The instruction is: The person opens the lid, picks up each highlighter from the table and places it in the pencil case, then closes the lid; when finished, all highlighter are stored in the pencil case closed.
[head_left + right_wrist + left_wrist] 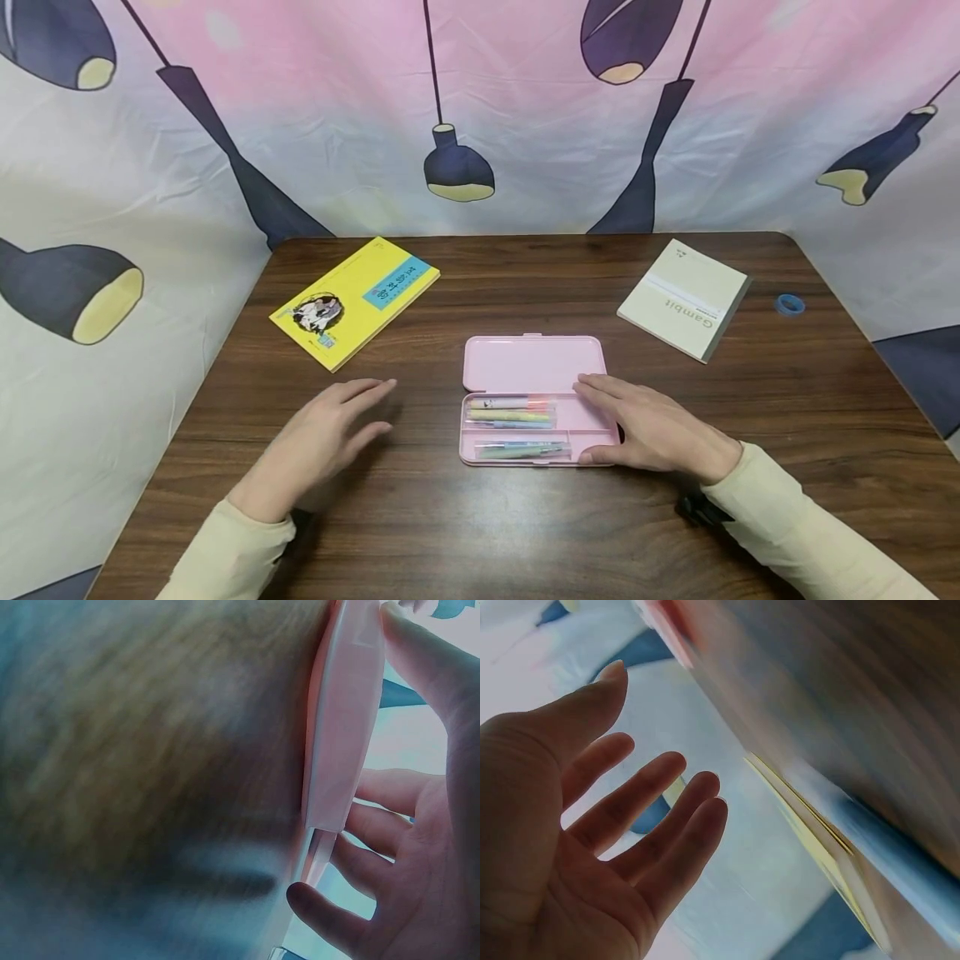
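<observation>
A pink pencil case [537,337] lies on the table with its lid folded back, away from me. Its far compartment holds several pens [512,414], seemingly in clear wrapping, coloured orange, yellow and blue. In its near compartment is a clear pack of greenish pens [522,450]. My right hand [651,427] holds the case's right end, thumb at the near edge and fingers by the hinge side. In the right wrist view the case [345,712] stands edge-on between thumb and fingers. My left hand [318,440] hovers left of the case, fingers spread, holding nothing.
A yellow book [345,292] lies at the back left of the wooden table [480,533]. At the back right are a cream notebook [678,296] marked Gambit and a blue tape roll [790,304]. A printed curtain [360,150] hangs behind the table.
</observation>
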{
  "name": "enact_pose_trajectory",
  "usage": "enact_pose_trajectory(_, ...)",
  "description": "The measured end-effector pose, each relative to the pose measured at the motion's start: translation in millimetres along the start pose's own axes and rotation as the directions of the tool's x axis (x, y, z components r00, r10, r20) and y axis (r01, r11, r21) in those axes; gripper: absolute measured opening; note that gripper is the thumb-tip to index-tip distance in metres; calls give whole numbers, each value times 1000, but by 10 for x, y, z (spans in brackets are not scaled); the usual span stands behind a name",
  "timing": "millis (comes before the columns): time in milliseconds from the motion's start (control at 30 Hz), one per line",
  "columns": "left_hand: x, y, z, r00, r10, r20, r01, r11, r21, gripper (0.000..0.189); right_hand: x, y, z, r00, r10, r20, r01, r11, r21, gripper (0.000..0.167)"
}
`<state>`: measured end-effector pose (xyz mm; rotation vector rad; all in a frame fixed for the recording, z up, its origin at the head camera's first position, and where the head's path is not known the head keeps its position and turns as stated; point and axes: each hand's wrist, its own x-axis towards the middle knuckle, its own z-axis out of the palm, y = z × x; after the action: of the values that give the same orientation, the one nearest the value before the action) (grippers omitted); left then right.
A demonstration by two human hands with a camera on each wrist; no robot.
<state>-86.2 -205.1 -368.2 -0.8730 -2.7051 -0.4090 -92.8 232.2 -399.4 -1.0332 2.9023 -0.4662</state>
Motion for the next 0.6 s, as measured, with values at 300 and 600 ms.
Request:
enact_pose_trajectory(300,-325,-285,-89,993,-117,25,117,993,36,62,5,-4,-16,1000,10,21,-10,1000,7,95)
enact_pose_trajectory(600,-423,-396,-87,985,-157,70,156,987,25,60,8,-12,-19,999,27,30,-27,999,17,97)
